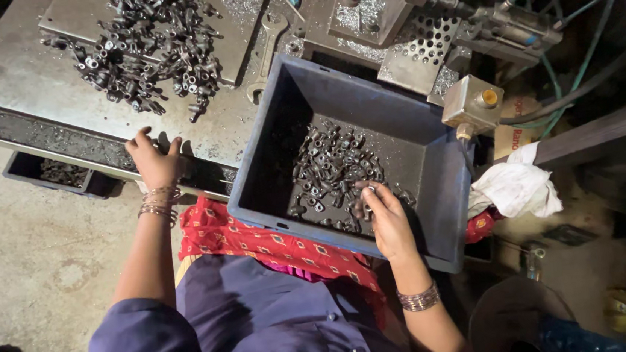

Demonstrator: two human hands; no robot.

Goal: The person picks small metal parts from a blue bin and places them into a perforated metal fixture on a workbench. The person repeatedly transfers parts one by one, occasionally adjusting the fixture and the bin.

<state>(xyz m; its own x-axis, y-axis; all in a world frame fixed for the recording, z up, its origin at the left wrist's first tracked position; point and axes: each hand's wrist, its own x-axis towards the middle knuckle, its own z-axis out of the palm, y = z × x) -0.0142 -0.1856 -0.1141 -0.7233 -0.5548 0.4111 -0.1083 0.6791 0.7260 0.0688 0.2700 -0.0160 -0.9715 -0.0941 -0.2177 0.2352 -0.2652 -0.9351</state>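
Observation:
My right hand (386, 219) reaches into a blue-grey plastic bin (450, 194) and its fingers close around several small dark metal parts (331, 168) lying on the bin's bottom. My left hand (153, 158) rests on the front edge of a grey metal worktable (25, 76), fingers spread over the rim and holding nothing. A large heap of the same dark metal parts (147, 43) lies on the table beyond the left hand. Bangles sit on both wrists.
A wrench (266, 52) lies on the table beside the bin. A machine with a perforated plate (429, 41), hoses and a small box with a yellow button (473, 103) stands behind the bin. A white rag (514, 187) lies right. A dark tray (56, 174) sits under the table.

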